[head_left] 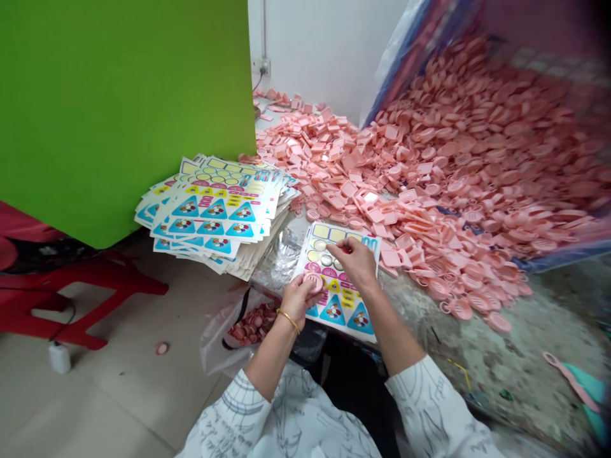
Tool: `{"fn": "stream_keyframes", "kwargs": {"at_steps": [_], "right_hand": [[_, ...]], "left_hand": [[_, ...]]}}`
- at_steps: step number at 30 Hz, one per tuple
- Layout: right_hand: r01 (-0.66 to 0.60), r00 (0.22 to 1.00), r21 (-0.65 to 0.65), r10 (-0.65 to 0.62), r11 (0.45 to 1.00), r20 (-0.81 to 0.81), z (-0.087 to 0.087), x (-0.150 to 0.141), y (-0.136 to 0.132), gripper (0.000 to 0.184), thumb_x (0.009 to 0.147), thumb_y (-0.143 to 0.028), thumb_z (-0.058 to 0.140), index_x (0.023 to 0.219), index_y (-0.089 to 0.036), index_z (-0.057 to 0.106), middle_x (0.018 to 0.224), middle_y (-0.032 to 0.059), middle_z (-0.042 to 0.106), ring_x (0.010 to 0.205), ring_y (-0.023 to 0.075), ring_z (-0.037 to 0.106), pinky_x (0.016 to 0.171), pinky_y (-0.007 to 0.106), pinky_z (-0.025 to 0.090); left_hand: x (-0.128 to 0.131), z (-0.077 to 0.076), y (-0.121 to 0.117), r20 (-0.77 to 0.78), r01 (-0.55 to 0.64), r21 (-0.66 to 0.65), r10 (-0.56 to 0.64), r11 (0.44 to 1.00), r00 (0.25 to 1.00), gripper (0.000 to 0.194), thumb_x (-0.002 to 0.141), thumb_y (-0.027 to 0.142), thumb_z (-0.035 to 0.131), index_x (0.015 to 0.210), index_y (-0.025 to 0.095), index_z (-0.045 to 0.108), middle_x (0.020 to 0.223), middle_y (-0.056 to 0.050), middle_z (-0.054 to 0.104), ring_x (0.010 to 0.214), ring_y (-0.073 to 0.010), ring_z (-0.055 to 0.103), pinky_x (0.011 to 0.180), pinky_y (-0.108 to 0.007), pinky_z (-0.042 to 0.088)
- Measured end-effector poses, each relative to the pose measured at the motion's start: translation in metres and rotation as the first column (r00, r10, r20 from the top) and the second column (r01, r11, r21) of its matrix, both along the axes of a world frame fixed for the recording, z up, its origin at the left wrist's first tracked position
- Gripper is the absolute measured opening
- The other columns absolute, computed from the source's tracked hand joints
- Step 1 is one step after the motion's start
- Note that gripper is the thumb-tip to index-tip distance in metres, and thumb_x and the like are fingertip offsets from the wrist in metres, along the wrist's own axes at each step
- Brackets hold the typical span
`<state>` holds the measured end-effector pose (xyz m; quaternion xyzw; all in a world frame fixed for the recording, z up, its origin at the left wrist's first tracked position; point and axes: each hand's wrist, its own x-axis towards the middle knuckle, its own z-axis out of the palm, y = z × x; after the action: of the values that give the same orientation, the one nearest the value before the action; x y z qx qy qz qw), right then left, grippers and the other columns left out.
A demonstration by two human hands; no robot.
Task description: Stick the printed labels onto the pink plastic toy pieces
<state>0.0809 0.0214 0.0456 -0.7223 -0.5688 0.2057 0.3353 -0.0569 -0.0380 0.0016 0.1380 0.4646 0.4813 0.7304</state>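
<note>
My left hand [296, 298], with a bracelet at the wrist, grips a round pink plastic piece [313, 282] with slots in its face. This piece is over the lower left part of a sticker sheet [351, 299] lying at the table's front edge. Over the sheet's upper half, my right hand [356, 261] has thumb and fingertips pinched together near the row of round stickers. Whatever is between those fingertips is too small to make out. Some round spots on the sheet look bare and greyish; yellow rectangles, pink half-rounds and blue triangles are printed around them.
Left of the sheet is a thick stack of sticker sheets [214, 213]. Pink plastic pieces [353, 165] heap behind and spill from a large bag [396, 60]. A plastic bag of pink pieces [255, 323] hangs below the edge. A green panel [124, 114] and red stool [95, 305] stand left.
</note>
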Motion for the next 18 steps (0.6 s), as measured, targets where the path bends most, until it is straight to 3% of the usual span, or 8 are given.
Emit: {"fn": "stream_keyframes", "kwargs": {"at_steps": [4, 7, 12, 18], "right_hand": [[-0.108, 0.994, 0.167, 0.101, 0.980, 0.049, 0.010, 0.011, -0.028, 0.028, 0.078, -0.049, 0.066, 0.071, -0.022, 0.063, 0.073, -0.0012, 0.067, 0.068, 0.0151, 0.059, 0.064, 0.026, 0.041], [-0.213, 0.976, 0.216, 0.196, 0.953, 0.097, 0.015, 0.021, -0.048, 0.026, 0.079, -0.046, 0.067, 0.070, -0.022, 0.062, 0.072, -0.0004, 0.066, 0.066, 0.0145, 0.058, 0.066, 0.027, 0.042], [-0.305, 0.949, 0.186, 0.282, 0.934, 0.138, 0.017, 0.034, -0.074, 0.026, 0.081, -0.045, 0.067, 0.071, -0.022, 0.063, 0.070, 0.0000, 0.066, 0.062, 0.0143, 0.057, 0.065, 0.028, 0.042], [-0.345, 0.932, 0.136, 0.322, 0.929, 0.164, 0.011, 0.037, -0.092, 0.026, 0.083, -0.046, 0.066, 0.073, -0.022, 0.062, 0.075, 0.0010, 0.068, 0.065, 0.0149, 0.059, 0.070, 0.030, 0.041]], "left_hand": [[-0.005, 0.009, -0.003, 0.065, 0.036, 0.073, -0.041, 0.997, 0.997, 0.018, 0.070, 0.015, 0.068, 0.087, 0.013, 0.062, 0.095, -0.013, 0.073, 0.064, -0.0130, 0.068, 0.059, -0.021, 0.053], [-0.007, 0.019, -0.009, 0.144, 0.063, 0.113, -0.079, 0.992, 0.986, 0.022, 0.071, 0.016, 0.068, 0.092, 0.014, 0.061, 0.094, -0.013, 0.074, 0.064, -0.0122, 0.066, 0.062, -0.023, 0.053], [-0.002, 0.030, -0.023, 0.284, 0.118, 0.064, -0.131, 0.991, 0.950, 0.022, 0.082, 0.025, 0.063, 0.100, 0.014, 0.062, 0.091, -0.010, 0.072, 0.074, -0.0176, 0.068, 0.079, -0.036, 0.057], [0.008, 0.029, -0.037, 0.335, 0.110, 0.036, -0.115, 0.993, 0.935, 0.040, 0.094, 0.051, 0.047, 0.098, 0.014, 0.062, 0.085, -0.008, 0.068, 0.067, -0.0182, 0.066, 0.074, -0.039, 0.057]]}}
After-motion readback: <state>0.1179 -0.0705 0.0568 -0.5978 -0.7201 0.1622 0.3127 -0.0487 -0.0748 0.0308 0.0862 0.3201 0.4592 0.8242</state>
